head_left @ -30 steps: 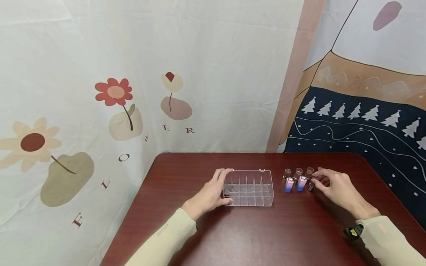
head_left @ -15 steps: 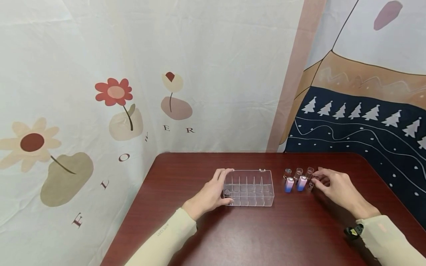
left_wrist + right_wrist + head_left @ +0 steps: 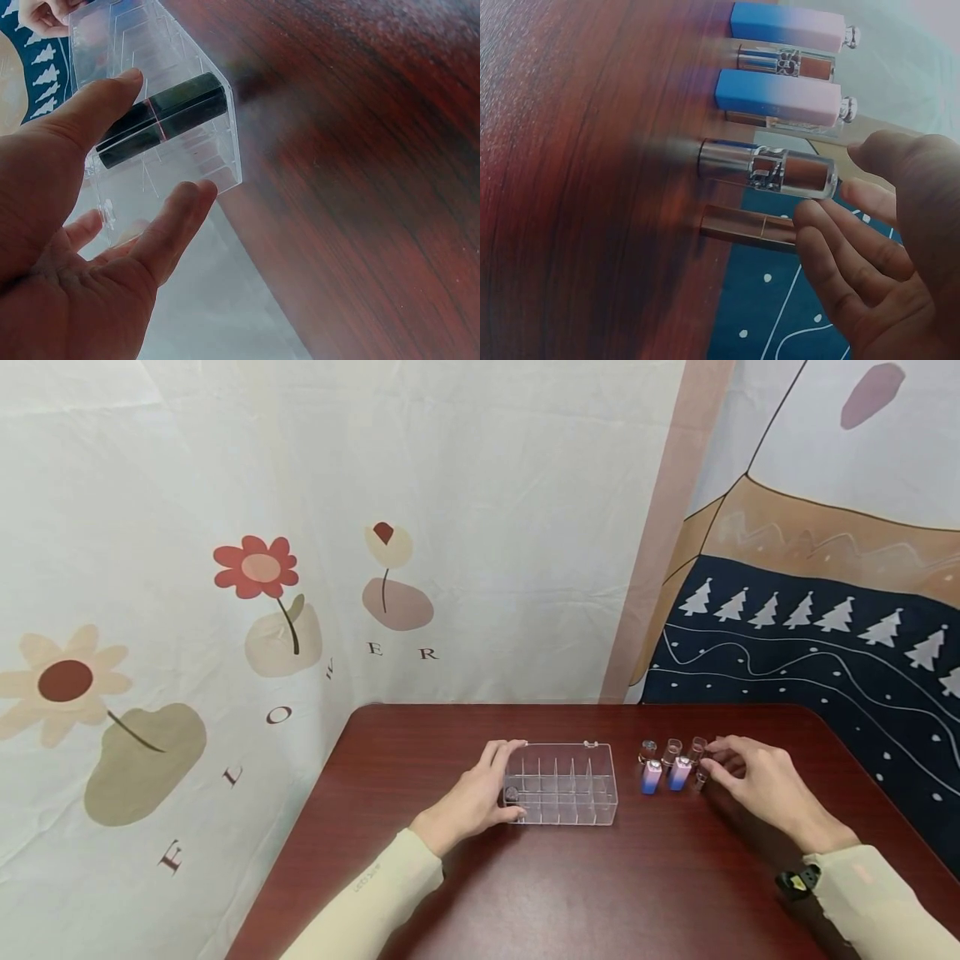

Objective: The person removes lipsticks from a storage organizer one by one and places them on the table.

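At the left end of the clear compartment box my left hand grips it, thumb in front and fingers at the back. Inside its end compartment stands a dark lipstick tube, seen through the wall in the left wrist view. My right hand is beside a group of upright lip products, fingers slightly bent. Its fingertips are at the top of a bronze lipstick tube and close to a clear-topped lip gloss tube; the thumb stands apart. Whether the fingertips touch either is hard to tell.
Two blue-and-pink lipsticks stand in the front row, with more clear-topped tubes behind them. All are right of the box on the dark red table. A printed cloth hangs behind the table's far edge.
My right hand's fingers have shifted very slightly by the tubes. The left hand and the box stay where they were.
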### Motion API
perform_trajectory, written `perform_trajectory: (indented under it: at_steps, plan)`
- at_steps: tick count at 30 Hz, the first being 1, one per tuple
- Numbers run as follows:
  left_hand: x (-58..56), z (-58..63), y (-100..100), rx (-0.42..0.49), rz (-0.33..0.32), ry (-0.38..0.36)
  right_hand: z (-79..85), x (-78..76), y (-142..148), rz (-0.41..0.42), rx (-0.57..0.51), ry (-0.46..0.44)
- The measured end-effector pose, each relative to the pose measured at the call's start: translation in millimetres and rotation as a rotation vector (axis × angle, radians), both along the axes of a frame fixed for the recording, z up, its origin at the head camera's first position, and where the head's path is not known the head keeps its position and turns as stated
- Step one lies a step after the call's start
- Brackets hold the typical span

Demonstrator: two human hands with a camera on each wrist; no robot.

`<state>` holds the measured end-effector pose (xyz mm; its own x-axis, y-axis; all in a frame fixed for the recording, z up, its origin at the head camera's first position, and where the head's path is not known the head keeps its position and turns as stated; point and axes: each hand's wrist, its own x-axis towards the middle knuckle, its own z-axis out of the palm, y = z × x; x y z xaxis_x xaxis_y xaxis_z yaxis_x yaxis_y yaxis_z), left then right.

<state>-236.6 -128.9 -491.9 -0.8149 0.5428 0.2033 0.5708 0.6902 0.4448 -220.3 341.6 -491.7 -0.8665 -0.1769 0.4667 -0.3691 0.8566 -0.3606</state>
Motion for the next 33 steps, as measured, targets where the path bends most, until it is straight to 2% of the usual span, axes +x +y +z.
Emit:
perform_trajectory:
  at_steps: [8,12,20,28,33]
  plan:
    - [0.8,-0.7,0,-0.005,0.006,-0.012,8.8,7.0,-5,-0.032,-0.013,0.026]
    - [1.3,-0.7,0,-0.005,0.007,-0.014,13.2,10.1,-10,-0.035,-0.027,0.078]
    - [2.8,-0.9,0,-0.002,0.009,-0.014,19.3,12.5,-28,0.026,-0.030,0.194]
    - [3.2,-0.1,0,0.005,0.012,-0.025,21.2,16.4,-48,0.110,-0.028,0.190]
    - [2.4,0.9,0,0.001,0.014,-0.032,20.0,18.2,-61,0.134,-0.023,0.186]
